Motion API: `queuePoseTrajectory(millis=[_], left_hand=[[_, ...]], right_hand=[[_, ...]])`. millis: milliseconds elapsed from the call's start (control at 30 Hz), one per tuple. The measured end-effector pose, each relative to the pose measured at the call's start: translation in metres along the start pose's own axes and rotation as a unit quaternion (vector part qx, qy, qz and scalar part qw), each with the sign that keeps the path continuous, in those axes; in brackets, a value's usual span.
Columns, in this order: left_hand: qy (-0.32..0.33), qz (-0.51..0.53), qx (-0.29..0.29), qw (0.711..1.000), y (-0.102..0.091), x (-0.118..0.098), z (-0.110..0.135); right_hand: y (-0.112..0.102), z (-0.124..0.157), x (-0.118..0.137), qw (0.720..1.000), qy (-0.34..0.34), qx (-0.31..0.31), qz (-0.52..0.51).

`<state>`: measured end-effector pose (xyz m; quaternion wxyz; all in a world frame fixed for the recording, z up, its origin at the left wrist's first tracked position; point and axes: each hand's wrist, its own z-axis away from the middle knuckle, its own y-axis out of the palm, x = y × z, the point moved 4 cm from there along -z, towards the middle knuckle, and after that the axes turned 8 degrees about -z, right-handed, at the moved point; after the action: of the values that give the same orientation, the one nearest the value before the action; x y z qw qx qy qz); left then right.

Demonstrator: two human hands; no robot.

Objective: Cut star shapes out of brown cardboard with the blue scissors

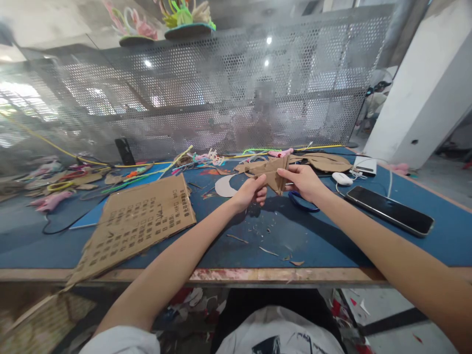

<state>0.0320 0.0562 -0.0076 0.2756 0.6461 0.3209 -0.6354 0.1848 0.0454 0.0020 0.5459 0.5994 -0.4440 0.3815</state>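
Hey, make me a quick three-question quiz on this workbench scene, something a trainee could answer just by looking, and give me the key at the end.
1. What do the left hand and the right hand hold between them?
2. True or false: the printed cardboard sheet lies on the person's left, and the black phone on the right.
3. What colour is most of the table top?
a) red
b) green
c) blue

Key:
1. A brown cardboard piece
2. True
3. c
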Motion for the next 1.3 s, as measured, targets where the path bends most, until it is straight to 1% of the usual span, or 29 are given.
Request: queuePoseTrajectory(millis=[100,233,300,367,400,433,467,500,533,567,600,633,667,733,833,933,1000,1067,1100,1133,1167,1200,1233,1267,1300], left_hand=[[-0.027,0.021,-0.015,0.999,-0.003,0.001,0.001],[-0.073,0.003,-0.032,0.997,0.001,0.006,0.002],[-0.064,-0.009,-0.051,0.997,0.002,0.006,0.0],[-0.036,-0.021,-0.093,0.995,-0.001,0.002,-0.001],[-0.021,-0.028,-0.12,0.992,-0.004,-0.001,-0.002],[-0.006,-0.033,-0.149,0.988,-0.009,-0.005,-0.002],[0.01,-0.035,-0.176,0.984,-0.014,-0.009,-0.002],[0.025,-0.037,-0.201,0.979,-0.02,-0.013,-0.001],[0.041,-0.039,-0.222,0.973,-0.026,-0.018,0.0],[0.057,-0.043,-0.238,0.969,-0.031,-0.022,0.001],[0.071,-0.047,-0.251,0.964,-0.036,-0.025,0.002],[0.081,-0.052,-0.259,0.961,-0.04,-0.028,0.002],[0.089,-0.057,-0.264,0.959,-0.044,-0.03,0.003],[0.1,-0.063,-0.268,0.956,-0.049,-0.032,0.003],[0.107,-0.059,-0.265,0.956,-0.055,-0.032,0.001],[0.093,-0.056,-0.25,0.962,-0.059,-0.033,0.0],[0.075,-0.059,-0.233,0.968,-0.061,-0.036,0.001],[0.059,-0.066,-0.215,0.973,-0.063,-0.039,0.004],[0.054,-0.071,-0.208,0.974,-0.064,-0.041,0.006],[0.049,-0.076,-0.202,0.975,-0.065,-0.042,0.008],[0.045,-0.079,-0.195,0.977,-0.065,-0.043,0.01],[0.039,-0.082,-0.187,0.978,-0.065,-0.044,0.013],[0.033,-0.086,-0.177,0.98,-0.064,-0.044,0.015],[0.023,-0.096,-0.167,0.981,-0.061,-0.044,0.017],[0.012,-0.112,-0.156,0.981,-0.058,-0.043,0.019]], right_hand=[[0.002,0.002,0.001,1.0,-0.012,0.005,0.019],[0.005,0.002,-0.002,0.996,-0.031,0.023,0.081],[0.005,0.002,0.0,0.991,-0.042,0.033,0.12],[0.006,0.003,0.01,0.977,-0.077,0.053,0.192],[0.005,0.005,0.018,0.96,-0.108,0.058,0.251],[0.004,0.007,0.027,0.933,-0.142,0.059,0.327],[0.002,0.01,0.036,0.892,-0.175,0.043,0.414],[-0.003,0.013,0.043,0.841,-0.187,0.018,0.508],[-0.009,0.015,0.047,0.785,-0.169,-0.001,0.596],[-0.016,0.016,0.047,0.732,-0.125,-0.008,0.669],[-0.025,0.017,0.043,0.688,-0.059,0.004,0.723],[-0.034,0.018,0.036,0.653,0.015,0.029,0.757],[-0.04,0.018,0.03,0.64,0.047,0.043,0.766],[-0.048,0.018,0.019,0.629,0.077,0.062,0.771],[-0.048,0.014,0.004,0.638,0.079,0.072,0.763],[-0.045,0.006,-0.002,0.648,0.068,0.055,0.756],[-0.05,0.001,0.0,0.656,0.057,0.034,0.752],[-0.061,-0.004,0.007,0.663,0.047,0.011,0.747],[-0.067,-0.006,0.012,0.673,0.035,-0.006,0.739],[-0.074,-0.007,0.019,0.69,0.02,-0.028,0.723],[-0.08,-0.007,0.025,0.716,0.008,-0.052,0.697],[-0.084,-0.006,0.031,0.755,0.0,-0.07,0.651],[-0.085,-0.005,0.035,0.809,-0.002,-0.079,0.583],[-0.082,-0.003,0.036,0.867,0.004,-0.074,0.493],[-0.075,-0.001,0.035,0.919,0.014,-0.055,0.39]])
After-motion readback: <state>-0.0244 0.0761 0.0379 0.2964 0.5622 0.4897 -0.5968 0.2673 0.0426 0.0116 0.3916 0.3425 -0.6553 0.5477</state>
